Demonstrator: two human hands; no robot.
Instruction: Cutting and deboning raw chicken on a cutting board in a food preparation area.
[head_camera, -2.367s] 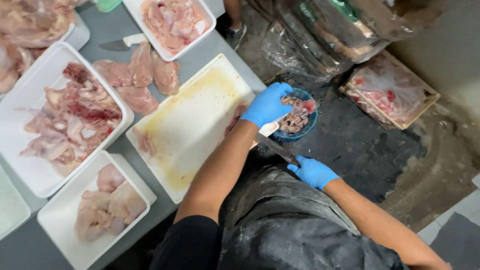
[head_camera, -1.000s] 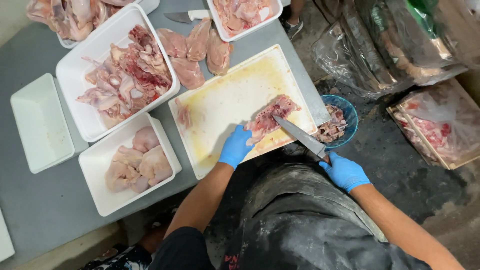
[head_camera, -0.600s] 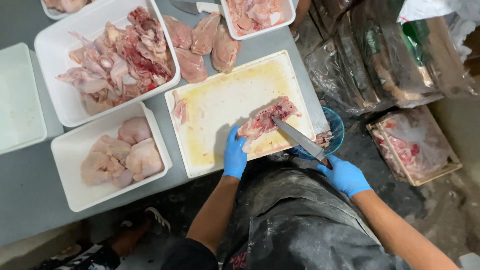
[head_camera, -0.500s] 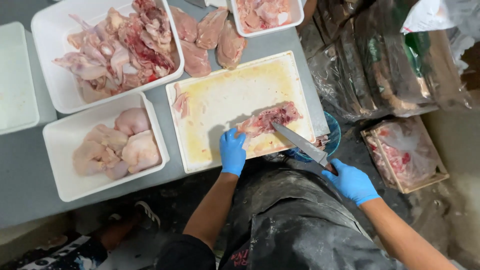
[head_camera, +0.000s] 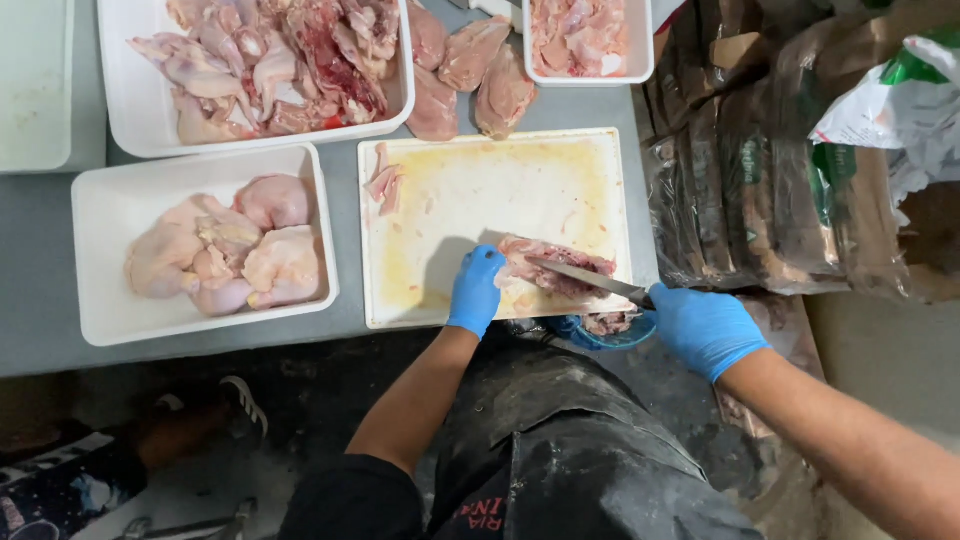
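Left hand (head_camera: 476, 292), blue glove, is pressed down on the end of a raw meat piece (head_camera: 556, 272), fingers curled over it, so it's pinning it rather than lifting. Right hand (head_camera: 703, 328), also gloved, is closed tight round the handle of a knife (head_camera: 590, 282), and the blade lies across the meat. All this happens at the near right corner of the stained white cutting board (head_camera: 470, 200), right by its front edge, and the board itself sits close to the near edge of the grey surface (head_camera: 340, 120).

Most of the board to the left and back is bare, apart from a small scrap of meat (head_camera: 383, 184) at its far left side. A blue bowl (head_camera: 608, 328) with trimmings pokes out just below the board's near edge, under the knife.

Around it things are tight: a white tray of pale chicken pieces (head_camera: 215, 250) just left of the board, a bigger tray of bony cuts (head_camera: 270, 60) behind that, loose fillets (head_camera: 470, 70) at the board's far edge, another tray (head_camera: 585, 40) at the back right. Dark plastic bags (head_camera: 740, 180) crowd the right side.
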